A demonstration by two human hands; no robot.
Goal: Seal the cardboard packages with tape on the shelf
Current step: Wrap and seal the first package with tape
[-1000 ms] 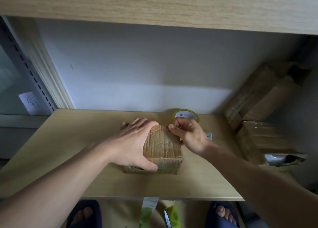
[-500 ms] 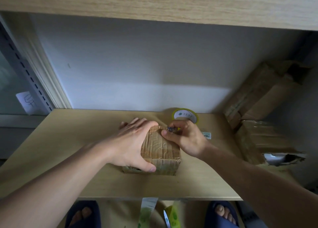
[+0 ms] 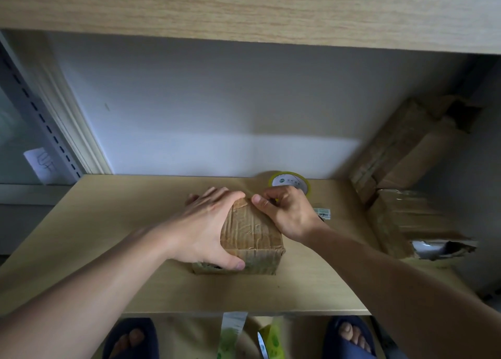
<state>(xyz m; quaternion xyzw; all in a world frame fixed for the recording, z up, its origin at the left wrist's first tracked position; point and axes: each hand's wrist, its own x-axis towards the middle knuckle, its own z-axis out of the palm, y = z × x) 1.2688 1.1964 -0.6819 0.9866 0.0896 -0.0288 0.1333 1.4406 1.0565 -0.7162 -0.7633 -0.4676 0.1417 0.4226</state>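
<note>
Tape roll, far edge of the shelf: white core disc bears a small round green logo and a line of print, too small to read.

White paper slip, beyond the shelf's left far corner: hand-drawn dark marks, not decipherable.

Small sticker on the shelf, toward the right edge: green band and fine barcode-like print, illegible.

No other text legible.

Bare forearms, no sleeves showing; dark navy slippers on both feet.
</note>
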